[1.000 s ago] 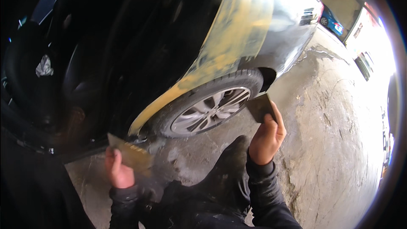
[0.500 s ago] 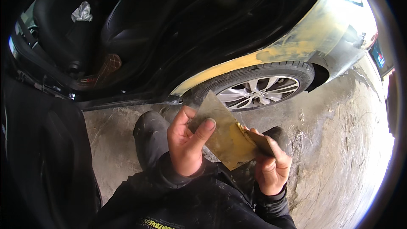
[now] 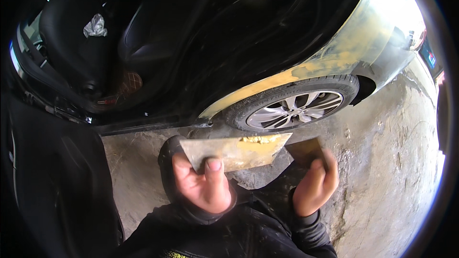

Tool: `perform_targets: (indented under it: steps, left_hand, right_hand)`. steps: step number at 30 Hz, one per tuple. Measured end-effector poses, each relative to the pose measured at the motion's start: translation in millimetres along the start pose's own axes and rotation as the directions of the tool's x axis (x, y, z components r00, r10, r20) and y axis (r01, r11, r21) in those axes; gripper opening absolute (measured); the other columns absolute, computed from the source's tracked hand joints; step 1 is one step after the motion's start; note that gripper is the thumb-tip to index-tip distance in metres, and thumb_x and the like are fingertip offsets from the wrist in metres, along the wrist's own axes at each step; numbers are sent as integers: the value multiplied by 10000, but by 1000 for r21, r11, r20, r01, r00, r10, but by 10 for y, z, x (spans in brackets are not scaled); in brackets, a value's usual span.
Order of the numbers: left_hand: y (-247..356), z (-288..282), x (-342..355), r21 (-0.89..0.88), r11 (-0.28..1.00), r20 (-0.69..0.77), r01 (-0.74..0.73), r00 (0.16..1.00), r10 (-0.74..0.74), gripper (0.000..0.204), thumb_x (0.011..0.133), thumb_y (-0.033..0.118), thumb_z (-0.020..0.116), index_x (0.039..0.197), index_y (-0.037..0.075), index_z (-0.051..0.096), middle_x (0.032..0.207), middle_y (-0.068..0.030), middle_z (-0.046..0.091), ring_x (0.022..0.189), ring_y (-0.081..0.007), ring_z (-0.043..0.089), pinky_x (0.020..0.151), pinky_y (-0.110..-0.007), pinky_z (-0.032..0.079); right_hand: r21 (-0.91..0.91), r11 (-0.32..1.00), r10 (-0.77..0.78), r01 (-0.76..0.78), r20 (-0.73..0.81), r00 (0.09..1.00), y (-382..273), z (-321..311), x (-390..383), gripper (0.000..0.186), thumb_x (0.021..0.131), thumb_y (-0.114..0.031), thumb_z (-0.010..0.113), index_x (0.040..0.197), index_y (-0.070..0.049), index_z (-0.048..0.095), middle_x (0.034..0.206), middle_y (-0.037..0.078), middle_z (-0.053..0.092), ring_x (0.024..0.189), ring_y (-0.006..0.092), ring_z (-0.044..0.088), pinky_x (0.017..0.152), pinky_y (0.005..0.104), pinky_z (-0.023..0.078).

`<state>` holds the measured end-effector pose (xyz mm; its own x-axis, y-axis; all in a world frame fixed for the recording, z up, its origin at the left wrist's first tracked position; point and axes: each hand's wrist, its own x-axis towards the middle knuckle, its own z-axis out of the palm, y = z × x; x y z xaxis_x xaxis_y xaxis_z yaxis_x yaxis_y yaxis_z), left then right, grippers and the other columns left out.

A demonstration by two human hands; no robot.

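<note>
In the left hand (image 3: 205, 184) is a smeared plate (image 3: 248, 152)

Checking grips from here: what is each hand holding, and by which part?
Left hand: a flat plate, by its left end. Right hand: a dark blade, by its right end.

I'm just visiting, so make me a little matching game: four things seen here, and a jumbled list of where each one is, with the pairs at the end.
Things
1. larger pale plate
2. smaller dark plate
3. wheel
4. crumpled silvery thing

Places
A. inside the car's dark cabin
B. in the right hand
C. in the arch below the yellow-smeared panel
D. in the left hand, with yellow paste along one edge

Pairs: 1-D, 2-B, 3-C, 4-A
</note>
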<state>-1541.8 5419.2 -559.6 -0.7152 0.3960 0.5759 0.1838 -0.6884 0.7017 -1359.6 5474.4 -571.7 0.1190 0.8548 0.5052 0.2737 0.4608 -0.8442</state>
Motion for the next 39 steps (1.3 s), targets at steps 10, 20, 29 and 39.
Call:
perform_targets:
  steps: [10,20,29,39]
  left_hand:
    - [-12,192,-102,120,962,19,-244,970,243,591,1054,145,602,1512,-187,432,1358,-341,677,1217,-336,714,1066,-432,561]
    - [-77,311,-180,102,976,61,-193,980,187,409,1046,136,622,1316,-161,543,1215,-285,716,1048,-291,718,963,-366,557]
    - [-358,244,320,419,889,163,-184,979,126,219,1103,153,657,1019,5,520,990,-71,639,901,-95,541,862,-262,440]
    - [198,547,200,515,857,226,-31,969,-101,244,1083,161,699,974,37,518,925,-23,619,843,-60,492,788,-240,416]
  right_hand:
    - [-23,860,-495,510,200,845,-518,194,1,541,812,-87,819,1341,-189,764,1327,86,736,1292,374,648,1091,514,474]
    - [-3,833,-528,554,296,796,-381,118,224,554,675,-132,805,1228,-111,823,1228,60,779,1142,319,716,909,425,547]
    - [216,972,-22,94,-315,949,579,-650,1108,350,949,9,582,1238,13,779,1213,164,775,1156,265,731,992,387,567]
    - [808,543,130,226,-347,929,284,-1385,2842,388,1042,-31,559,1406,64,652,1285,143,739,1155,225,715,1041,340,553]
